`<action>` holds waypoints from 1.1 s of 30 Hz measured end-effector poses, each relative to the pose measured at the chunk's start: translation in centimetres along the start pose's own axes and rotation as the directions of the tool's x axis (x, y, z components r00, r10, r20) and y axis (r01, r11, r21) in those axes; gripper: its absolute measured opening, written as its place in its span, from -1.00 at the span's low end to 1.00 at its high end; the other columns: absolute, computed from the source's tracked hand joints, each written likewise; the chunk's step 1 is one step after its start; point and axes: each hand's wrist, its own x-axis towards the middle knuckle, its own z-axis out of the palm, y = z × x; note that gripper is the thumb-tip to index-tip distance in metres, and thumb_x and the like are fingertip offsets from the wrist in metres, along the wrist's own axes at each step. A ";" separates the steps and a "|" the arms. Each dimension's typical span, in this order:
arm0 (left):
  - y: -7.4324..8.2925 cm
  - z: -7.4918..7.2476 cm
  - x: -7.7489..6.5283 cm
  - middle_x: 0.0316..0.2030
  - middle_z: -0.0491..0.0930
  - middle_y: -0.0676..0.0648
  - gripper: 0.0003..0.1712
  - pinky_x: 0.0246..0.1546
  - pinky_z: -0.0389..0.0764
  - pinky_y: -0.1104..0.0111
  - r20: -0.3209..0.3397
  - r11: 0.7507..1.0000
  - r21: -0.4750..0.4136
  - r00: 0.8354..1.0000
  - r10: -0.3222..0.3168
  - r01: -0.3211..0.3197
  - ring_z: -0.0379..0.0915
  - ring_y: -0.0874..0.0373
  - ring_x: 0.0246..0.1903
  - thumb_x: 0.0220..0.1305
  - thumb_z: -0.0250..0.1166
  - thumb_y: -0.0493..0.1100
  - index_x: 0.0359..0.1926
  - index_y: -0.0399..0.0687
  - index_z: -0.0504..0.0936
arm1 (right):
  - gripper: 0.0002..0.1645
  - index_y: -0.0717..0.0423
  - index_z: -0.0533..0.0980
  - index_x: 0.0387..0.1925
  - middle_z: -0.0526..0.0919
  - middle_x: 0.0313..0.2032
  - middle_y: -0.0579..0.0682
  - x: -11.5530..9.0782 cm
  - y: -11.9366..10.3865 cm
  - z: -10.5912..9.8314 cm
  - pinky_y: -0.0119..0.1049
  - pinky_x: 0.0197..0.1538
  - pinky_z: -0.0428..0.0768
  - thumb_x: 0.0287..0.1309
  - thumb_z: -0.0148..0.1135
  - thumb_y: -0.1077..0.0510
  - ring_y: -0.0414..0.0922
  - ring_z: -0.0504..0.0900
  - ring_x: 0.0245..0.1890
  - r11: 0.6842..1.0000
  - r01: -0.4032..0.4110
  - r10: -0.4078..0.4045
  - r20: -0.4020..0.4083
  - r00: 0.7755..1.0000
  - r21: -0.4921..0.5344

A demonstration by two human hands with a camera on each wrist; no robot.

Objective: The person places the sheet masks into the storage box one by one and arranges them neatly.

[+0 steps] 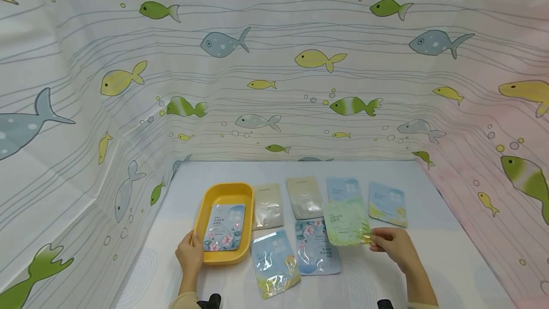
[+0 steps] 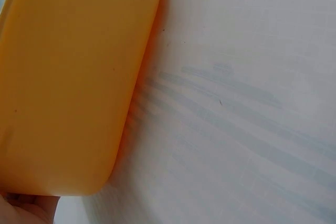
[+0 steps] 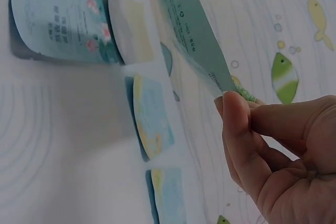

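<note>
At the left side of the yellow-orange plastic tray (image 1: 231, 257), my left hand (image 1: 190, 254) grips the wall, thumb over the rim. Inside lies a blue sachet with pink flowers (image 1: 223, 228), like a sheet-mask packet. In the left wrist view the tray's outer wall (image 2: 79, 87) fills the left, with part of the hand (image 2: 31, 211) under its corner. My right hand (image 1: 396, 247) pinches a green sachet (image 1: 346, 221) by its lower right corner, between thumb and fingers. The right wrist view shows this sachet (image 3: 197, 32) raised above the table, its printed back visible.
Two beige-silver sachets (image 1: 304, 198) lie right of the tray, one beside its rim. A light blue sachet (image 1: 276, 263) and a flowered sachet (image 1: 317, 252) are nearer the front. Two more blue sachets (image 1: 387, 204) lie back right, one partly covered. Fish-print curtains (image 1: 300, 108) surround the table.
</note>
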 end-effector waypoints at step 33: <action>-0.1 0.1 0.0 -0.11 0.50 -0.54 -0.68 0.02 0.38 -0.15 -0.010 1.000 -0.002 1.000 0.015 -0.015 0.40 -0.46 -0.04 0.27 0.02 -0.39 -0.06 -0.63 0.49 | -0.74 0.54 0.52 -0.12 0.66 -0.33 0.21 1.6 -4.4 8.6 -0.33 -0.40 0.66 0.12 0.11 0.49 -0.03 0.68 -0.50 0.987 0.139 -0.143 0.041 0.989 0.077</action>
